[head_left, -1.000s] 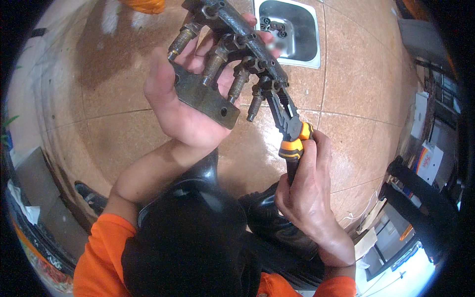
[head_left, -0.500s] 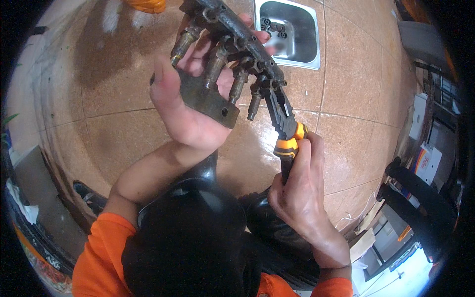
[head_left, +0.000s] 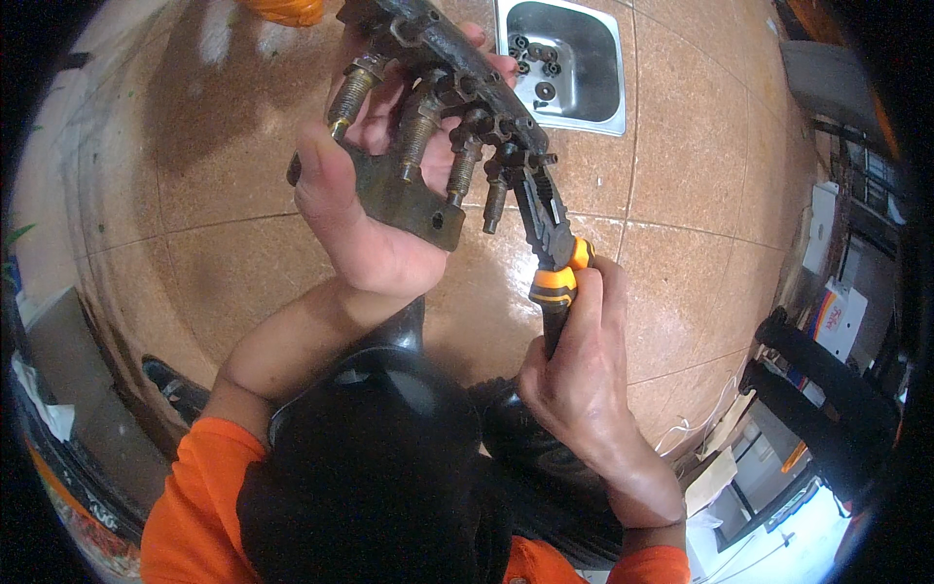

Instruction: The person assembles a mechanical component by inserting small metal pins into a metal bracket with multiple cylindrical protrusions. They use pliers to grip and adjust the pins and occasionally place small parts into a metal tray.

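Observation:
My left hand (head_left: 365, 238) is wrapped under a dark, greasy metal manifold (head_left: 477, 92), a long bar with several threaded stems jutting toward me. The thumb presses on a flat metal plate (head_left: 404, 195) beneath the stems, and other fingers show behind the bar. My right hand (head_left: 584, 365) grips pliers (head_left: 553, 243) with yellow and black handles. Their jaws meet the bar's right end, at a fitting above the last stem (head_left: 494, 206). What exactly lies between the jaws is hard to make out.
On the tiled floor (head_left: 681, 282) beyond the bar stands a square steel basin (head_left: 605, 58) holding several small dark ring-shaped parts (head_left: 545, 91). Something orange (head_left: 282, 10) shows at the far left. A black tubular frame (head_left: 827, 389) and a white box (head_left: 844, 316) are at the right.
The manifold, both hands and the pliers have shifted slightly left together. More of the ring-shaped parts in the basin show now. Both grips stay the same.

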`<state>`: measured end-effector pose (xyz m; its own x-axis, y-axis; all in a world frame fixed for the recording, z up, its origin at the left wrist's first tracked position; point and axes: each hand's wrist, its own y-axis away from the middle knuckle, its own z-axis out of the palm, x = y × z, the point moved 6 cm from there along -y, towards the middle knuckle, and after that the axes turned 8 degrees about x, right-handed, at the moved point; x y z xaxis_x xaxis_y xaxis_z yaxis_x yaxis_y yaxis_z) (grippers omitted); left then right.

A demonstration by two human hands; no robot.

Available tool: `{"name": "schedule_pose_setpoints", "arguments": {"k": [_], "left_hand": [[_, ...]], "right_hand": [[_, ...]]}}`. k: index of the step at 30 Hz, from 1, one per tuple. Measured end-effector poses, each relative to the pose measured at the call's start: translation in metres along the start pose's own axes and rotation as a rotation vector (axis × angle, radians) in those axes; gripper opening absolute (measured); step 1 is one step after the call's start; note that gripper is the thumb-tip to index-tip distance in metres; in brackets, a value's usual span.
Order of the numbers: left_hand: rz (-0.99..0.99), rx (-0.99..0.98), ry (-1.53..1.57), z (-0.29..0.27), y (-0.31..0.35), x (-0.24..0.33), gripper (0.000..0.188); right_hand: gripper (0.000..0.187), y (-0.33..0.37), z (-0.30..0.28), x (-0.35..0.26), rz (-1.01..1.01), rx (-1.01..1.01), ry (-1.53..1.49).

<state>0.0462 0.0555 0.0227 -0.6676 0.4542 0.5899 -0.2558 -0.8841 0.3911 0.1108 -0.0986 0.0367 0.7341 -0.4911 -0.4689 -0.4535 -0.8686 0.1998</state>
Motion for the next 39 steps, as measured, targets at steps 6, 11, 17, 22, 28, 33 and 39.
{"name": "schedule_pose_setpoints", "arguments": {"k": [6,11,17,22,28,33,39], "left_hand": [[0.116,-0.257,0.124,-0.031,-0.019,-0.009,0.100],[0.047,0.167,-0.024,0.007,0.003,-0.006,0.095],[-0.257,-0.287,0.204,-0.032,-0.040,0.009,0.079],[-0.571,-0.370,0.120,-0.037,-0.038,-0.010,0.075],[-0.738,-0.383,0.072,-0.038,-0.025,-0.025,0.073],[-0.821,-0.423,0.073,-0.030,-0.018,-0.027,0.072],[-1.003,-0.414,0.088,-0.031,-0.008,-0.036,0.074]], "right_hand": [[0.063,-0.001,0.005,0.000,-0.025,0.016,-0.027],[0.068,-0.001,0.008,0.005,-0.005,-0.033,-0.144],[0.084,0.011,-0.015,0.044,0.283,-0.315,-0.648],[0.064,-0.024,-0.057,0.034,-0.216,0.098,0.287],[0.033,-0.041,-0.074,0.012,-0.535,0.079,0.534],[0.026,-0.037,-0.071,0.012,-0.555,0.100,0.561],[0.027,-0.038,-0.071,0.013,-0.672,0.167,0.607]]}}
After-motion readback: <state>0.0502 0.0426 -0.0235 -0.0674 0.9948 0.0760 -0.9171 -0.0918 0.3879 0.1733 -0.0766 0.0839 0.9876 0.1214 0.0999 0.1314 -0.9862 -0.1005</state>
